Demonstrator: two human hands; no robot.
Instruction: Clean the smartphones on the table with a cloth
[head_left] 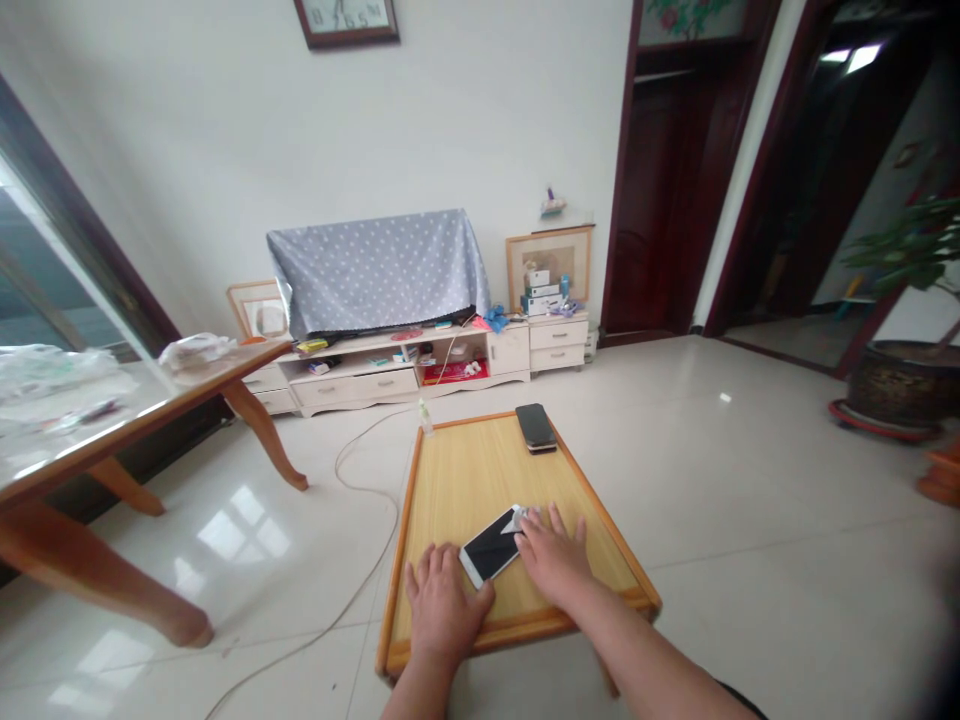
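Note:
A smartphone [489, 550] with a white frame and dark screen lies face up, slanted, on the small wooden table [457, 470]. My left hand [444, 605] rests palm down at its lower left, fingers spread, the thumb close to the phone's near end. On the phone's far right end is a small grey-white cloth [520, 518]. My right hand [553, 555] pins this cloth against the screen with its thumb-side fingers, while the other fingers stretch out over the tabletop. Part of the cloth is hidden under the fingertips.
Dark phone-like slabs [535, 427] lie stacked at the table's far right. A small clear bottle [425, 418] stands at the far left corner. A cable [375, 487] runs across the floor. A larger table [187, 385] is at left, a low cabinet [352, 390] ahead.

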